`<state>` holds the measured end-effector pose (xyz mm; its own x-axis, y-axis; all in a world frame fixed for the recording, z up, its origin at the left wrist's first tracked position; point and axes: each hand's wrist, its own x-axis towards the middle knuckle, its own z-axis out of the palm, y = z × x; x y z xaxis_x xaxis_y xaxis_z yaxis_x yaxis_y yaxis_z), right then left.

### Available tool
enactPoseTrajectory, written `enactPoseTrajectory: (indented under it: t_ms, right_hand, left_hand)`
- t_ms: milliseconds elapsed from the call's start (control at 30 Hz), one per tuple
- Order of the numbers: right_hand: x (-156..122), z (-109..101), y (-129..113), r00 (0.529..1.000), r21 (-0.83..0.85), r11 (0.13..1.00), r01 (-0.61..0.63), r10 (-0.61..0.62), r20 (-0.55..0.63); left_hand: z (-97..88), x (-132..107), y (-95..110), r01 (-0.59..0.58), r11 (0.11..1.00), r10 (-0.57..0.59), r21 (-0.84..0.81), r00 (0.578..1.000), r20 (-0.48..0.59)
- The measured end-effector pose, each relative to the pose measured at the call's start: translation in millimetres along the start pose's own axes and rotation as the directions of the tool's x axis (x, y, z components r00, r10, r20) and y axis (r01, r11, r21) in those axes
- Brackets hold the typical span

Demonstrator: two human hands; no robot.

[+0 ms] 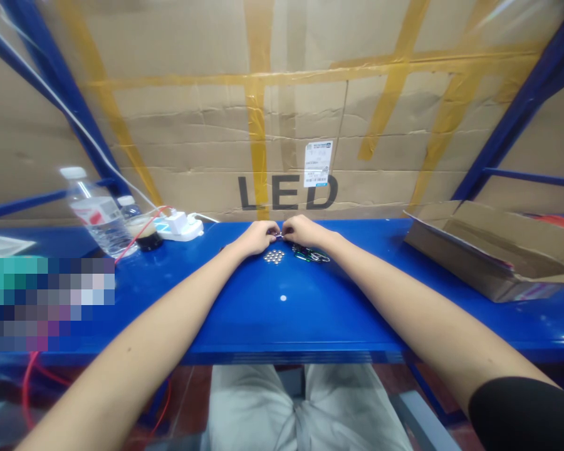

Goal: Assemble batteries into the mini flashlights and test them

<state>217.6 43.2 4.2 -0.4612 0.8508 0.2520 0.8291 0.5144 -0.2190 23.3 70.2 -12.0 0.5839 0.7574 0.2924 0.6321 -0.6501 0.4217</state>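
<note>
My left hand (259, 238) and my right hand (303, 231) meet at the far middle of the blue table (282, 313), fingers pinched together on a tiny shiny metal part (279, 235) held between them. Just in front of the hands lies a small cluster of several round silvery pieces (274, 255). To their right, under my right wrist, lies a little heap of dark green and metal clips (310, 254). A single white dot (282, 297) marks the table nearer to me.
A clear water bottle (96, 216), a dark-filled bottle (143, 228) and a white power strip (181, 225) with a red cable stand at the left. An open cardboard box (489, 250) lies at the right. A big cardboard sheet marked LED backs the table.
</note>
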Motion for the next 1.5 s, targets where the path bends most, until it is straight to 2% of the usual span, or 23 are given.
enactPoseTrajectory:
  t_ms: [233,433,633,833,1133,1500]
  right_hand:
    - [-8.2,-9.7,-10.8,0.991,0.175,0.984,0.023,0.001,-0.131]
    - [-8.8,-6.3,-9.4,0.977,0.164,0.981,0.105,-0.071,-0.199]
    - [-12.2,-4.8,-10.7,0.952,0.072,0.978,0.196,-0.172,-0.253]
    - [-15.8,-1.9,-10.8,0.926,0.040,0.970,0.241,-0.217,-0.310]
    - [-18.1,-1.1,-12.7,0.916,0.027,0.966,0.257,-0.235,-0.327]
    - [-18.3,2.8,-13.1,0.910,0.080,0.966,0.246,-0.202,-0.362]
  left_hand:
    - [-1.4,-2.0,-1.6,-0.030,0.989,0.022,-0.145,0.998,-0.059]
    - [-1.1,-2.7,-2.5,-0.028,0.972,0.013,-0.234,0.998,-0.067]
    - [1.7,-2.0,-6.0,-0.062,0.953,0.037,-0.298,0.995,-0.089]
    - [0.8,-3.0,-6.4,-0.160,0.953,0.124,-0.258,0.981,-0.149]
    - [-1.3,-5.2,-3.9,-0.289,0.954,0.270,-0.076,0.943,-0.194]
    - [-0.7,-5.8,-3.3,-0.284,0.955,0.262,-0.087,0.944,-0.199]
